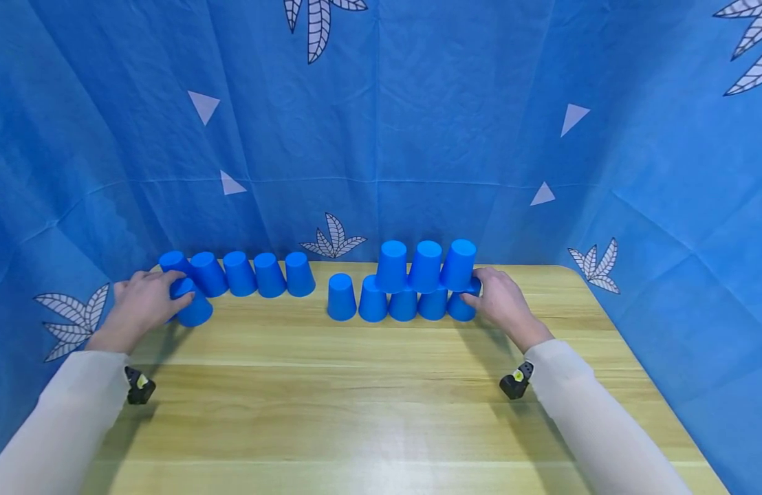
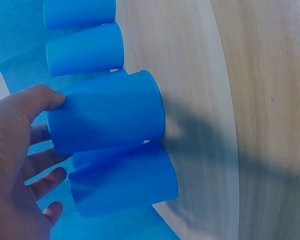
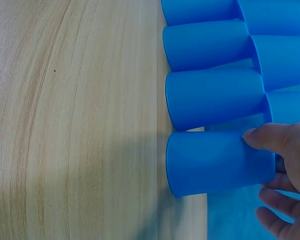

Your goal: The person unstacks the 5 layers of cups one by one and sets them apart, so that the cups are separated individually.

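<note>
At the left end of a row of upside-down blue cups, my left hand (image 1: 142, 302) holds a blue cup (image 1: 194, 309) by its narrow upper end. In the left wrist view that held cup (image 2: 107, 115) overlaps another cup (image 2: 127, 185) behind it, and the thumb lies at its base edge. On the right side, my right hand (image 1: 501, 299) grips the rightmost bottom cup (image 1: 463, 309) of a two-level stack. Its thumb presses near the top of that cup (image 3: 215, 162) in the right wrist view. Three cups, among them the right one (image 1: 459, 265), form the upper level.
Several upside-down cups, such as this one (image 1: 269, 276), line the back left of the wooden table (image 1: 331, 399). A single-level cup (image 1: 342, 299) stands at the stack's left end. Blue patterned cloth (image 1: 455, 124) hangs behind the table and along both sides.
</note>
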The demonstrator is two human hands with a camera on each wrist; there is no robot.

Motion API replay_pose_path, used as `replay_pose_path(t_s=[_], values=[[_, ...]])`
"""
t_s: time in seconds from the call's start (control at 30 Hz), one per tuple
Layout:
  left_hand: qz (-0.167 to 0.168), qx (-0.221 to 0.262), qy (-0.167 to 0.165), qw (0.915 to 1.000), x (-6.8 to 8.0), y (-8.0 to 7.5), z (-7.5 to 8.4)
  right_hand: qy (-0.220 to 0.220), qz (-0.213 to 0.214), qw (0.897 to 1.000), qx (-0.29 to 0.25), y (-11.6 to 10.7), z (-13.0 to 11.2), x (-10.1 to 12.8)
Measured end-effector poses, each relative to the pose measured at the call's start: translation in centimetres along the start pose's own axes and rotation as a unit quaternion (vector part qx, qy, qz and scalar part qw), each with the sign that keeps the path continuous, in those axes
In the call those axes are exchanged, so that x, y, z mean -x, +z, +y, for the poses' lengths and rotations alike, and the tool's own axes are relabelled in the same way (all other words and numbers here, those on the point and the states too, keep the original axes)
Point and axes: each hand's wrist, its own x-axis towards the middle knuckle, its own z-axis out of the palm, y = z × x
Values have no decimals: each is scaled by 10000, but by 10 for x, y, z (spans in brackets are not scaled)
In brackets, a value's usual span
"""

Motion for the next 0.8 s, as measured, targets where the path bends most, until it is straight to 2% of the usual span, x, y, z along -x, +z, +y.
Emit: replay_pose_path(t_s=[0.2,0.37,0.63,0.8], values=[[-19,-39,-82,10000,1,-2,-1,-14,-39,10000,-16,0,2,-1],[63,-89,-4,9999,1,-7,8,-16,-53,10000,-28,-1,2,-1],[198,-66,311,9993,-2,-16,42,-39,-57,10000,11,-1,1,-2],[427,29,798,9959,-3,-19,65,-25,-65,10000,17,0,0,-2]])
